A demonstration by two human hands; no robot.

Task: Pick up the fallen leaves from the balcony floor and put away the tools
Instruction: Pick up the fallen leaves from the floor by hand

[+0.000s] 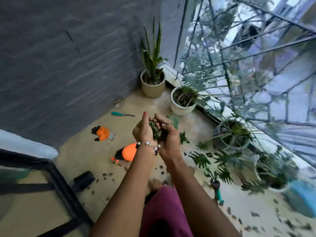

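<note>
A clump of leaves (156,131) is cupped between the curled fingers of the left hand (143,130) and right hand (168,135); bits may be spilled below through loosely closed gaps.

Single head view, looking forward-down at balcony floor (95,156), close.

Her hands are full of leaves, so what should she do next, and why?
Probably carry the bunch of leaves away and drop it somewhere. Both the left hand and right hand are cupped around it, and more fallen leaves still dot the floor.
</note>
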